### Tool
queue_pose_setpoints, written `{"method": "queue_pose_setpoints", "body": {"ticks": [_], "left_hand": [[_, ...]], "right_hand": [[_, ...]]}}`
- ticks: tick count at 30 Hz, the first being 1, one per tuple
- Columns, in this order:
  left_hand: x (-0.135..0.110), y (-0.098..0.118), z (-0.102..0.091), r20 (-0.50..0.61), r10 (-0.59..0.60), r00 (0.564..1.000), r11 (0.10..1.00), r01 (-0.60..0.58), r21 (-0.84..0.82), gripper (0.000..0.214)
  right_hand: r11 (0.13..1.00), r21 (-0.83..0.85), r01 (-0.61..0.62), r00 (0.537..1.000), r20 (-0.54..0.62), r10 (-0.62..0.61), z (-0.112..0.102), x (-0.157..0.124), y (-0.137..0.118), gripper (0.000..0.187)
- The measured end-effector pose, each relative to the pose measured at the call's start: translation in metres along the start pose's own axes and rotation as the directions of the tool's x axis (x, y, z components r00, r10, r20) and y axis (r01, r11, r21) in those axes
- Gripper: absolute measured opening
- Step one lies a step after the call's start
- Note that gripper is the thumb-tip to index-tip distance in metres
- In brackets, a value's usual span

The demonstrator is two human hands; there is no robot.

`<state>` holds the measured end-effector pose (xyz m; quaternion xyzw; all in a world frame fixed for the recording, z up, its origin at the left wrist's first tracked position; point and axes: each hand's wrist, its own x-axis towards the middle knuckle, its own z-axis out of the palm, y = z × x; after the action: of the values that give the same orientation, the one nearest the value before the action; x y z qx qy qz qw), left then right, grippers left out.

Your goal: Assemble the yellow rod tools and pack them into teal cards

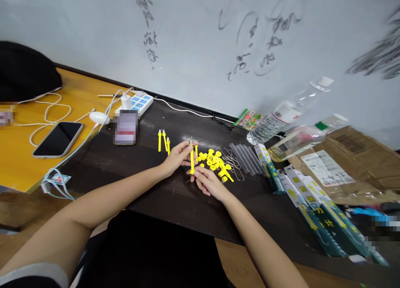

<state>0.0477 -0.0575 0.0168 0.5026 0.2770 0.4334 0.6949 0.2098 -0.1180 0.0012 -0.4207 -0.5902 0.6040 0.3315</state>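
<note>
Between my two hands a slim yellow rod [192, 159] stands nearly upright, with a metal piece at its top end. My left hand [177, 158] is closed around its upper part. The fingers of my right hand [208, 181] pinch its lower end, where a wider yellow piece shows. Part of another yellow rod shows just behind the left fingertips. To the left lie several yellow rods [159, 142] with metal ends. A heap of small yellow plastic parts [215, 159] lies right of my hands, beside bent wire hooks [231, 163] and clear tubes [246, 159].
Printed boxes [312, 209], plastic bottles [278, 121] and a cardboard parcel [350, 163] crowd the right side. At the left are a phone [58, 139], a second phone [126, 127], white cables and a power strip [140, 102]. A whiteboard [193, 50] stands behind the dark table.
</note>
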Motion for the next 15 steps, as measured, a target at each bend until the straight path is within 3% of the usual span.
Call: {"method": "queue_pose_setpoints", "body": {"ticks": [6,9,13,15], "left_hand": [[0.003,0.008,-0.003,-0.079,0.152,0.985,0.986,-0.157,-0.059,0.028],[0.006,0.007,-0.006,-0.108,0.115,0.987,0.993,-0.118,-0.017,0.022],[0.005,-0.004,-0.003,-0.070,-0.039,0.997,0.999,0.040,0.015,0.023],[0.002,-0.006,0.000,-0.032,-0.081,0.996,0.996,0.080,-0.036,0.024]], "right_hand": [[0.979,-0.197,0.043,0.997,0.074,-0.029,0.000,0.000,-0.001,0.030],[0.984,-0.175,0.024,0.998,0.056,-0.014,-0.001,0.000,0.001,0.032],[0.968,-0.233,0.097,0.984,-0.120,-0.128,-0.013,-0.001,-0.001,0.031],[0.951,-0.268,0.154,0.916,-0.322,-0.239,-0.028,-0.004,-0.007,0.029]]}}
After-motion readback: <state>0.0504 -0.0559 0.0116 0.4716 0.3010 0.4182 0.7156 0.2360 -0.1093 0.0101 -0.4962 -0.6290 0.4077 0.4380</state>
